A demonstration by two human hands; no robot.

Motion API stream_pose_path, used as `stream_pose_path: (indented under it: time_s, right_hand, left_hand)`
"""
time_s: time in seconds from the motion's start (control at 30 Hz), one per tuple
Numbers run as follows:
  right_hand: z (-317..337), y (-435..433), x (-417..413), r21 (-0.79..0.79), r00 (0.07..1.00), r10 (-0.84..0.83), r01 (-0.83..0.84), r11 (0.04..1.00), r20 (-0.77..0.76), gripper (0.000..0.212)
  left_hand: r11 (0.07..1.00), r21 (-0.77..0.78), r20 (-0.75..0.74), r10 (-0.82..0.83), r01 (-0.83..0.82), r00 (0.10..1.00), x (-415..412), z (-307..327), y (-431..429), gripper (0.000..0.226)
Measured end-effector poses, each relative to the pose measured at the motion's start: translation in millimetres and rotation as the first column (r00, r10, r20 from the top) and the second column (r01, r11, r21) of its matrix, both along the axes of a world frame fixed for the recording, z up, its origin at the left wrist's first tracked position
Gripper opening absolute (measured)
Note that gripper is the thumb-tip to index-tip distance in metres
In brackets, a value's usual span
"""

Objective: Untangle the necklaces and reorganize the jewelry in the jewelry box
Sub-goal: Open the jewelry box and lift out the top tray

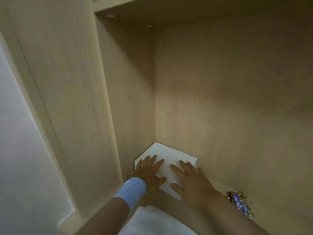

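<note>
1. White is the colour of the square jewelry box (166, 153). It sits in the back corner of a light brown wooden cupboard (237, 99), where the side wall and the back wall meet.
2. The box is closed, so what is inside it cannot be seen. Its top is plain white all over.
3. The left hand (149, 172) lies flat on the left part of the box top. Its fingers are straight and spread apart, and they press down on the top without curling round anything.
4. The right hand (191, 180) lies flat on the right part of the box top in the same way, with its fingers straight and spread.
5. A light blue cloth band (133, 188) is wrapped round the left wrist.
6. A small shiny heap of jewelry (240, 203), with blue, gold and silver bits, lies on the wooden shelf to the right. It is apart from the box and just beside the right arm. It is too blurry to tell one piece from another.
7. Something white and soft (152, 221) shows at the bottom edge, between the two arms.
</note>
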State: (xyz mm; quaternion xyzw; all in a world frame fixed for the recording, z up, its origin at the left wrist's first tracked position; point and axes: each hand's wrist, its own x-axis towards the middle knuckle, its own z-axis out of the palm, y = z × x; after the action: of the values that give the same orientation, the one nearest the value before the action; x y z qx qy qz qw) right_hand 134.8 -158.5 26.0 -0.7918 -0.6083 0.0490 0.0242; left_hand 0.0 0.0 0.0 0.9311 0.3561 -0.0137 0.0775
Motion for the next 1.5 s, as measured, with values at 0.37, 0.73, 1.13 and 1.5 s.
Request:
stream_pose_path:
  time_s: [0.37, 0.73, 1.13, 1.5]
  right_hand:
    - [-58, -2, -5, 0.119, 0.996, -0.086, 0.083, 0.989, 0.021, 0.068]
    - [-36, -10, -16, 0.159, 0.986, -0.112, 0.092, 0.983, 0.121, 0.051]
    - [-58, 24, -20, 0.117, 0.993, -0.086, 0.076, 0.99, 0.084, 0.058]
    - [-64, 25, -12, 0.156, 0.995, -0.094, 0.099, 0.983, -0.042, 0.061]
  left_hand:
    - [0.989, 0.13, 0.118, -0.084, 0.069, 0.989, -8, -45, -2, 0.082]
    - [0.973, 0.231, 0.441, -0.099, -0.006, 0.892, -47, -38, -27, 0.055]
    - [0.929, -0.138, 0.42, 0.37, -0.344, 0.829, -26, -55, -62, 0.04]
    - [0.925, 0.003, 0.443, 0.34, -0.381, 0.83, -11, -59, -66, 0.048]
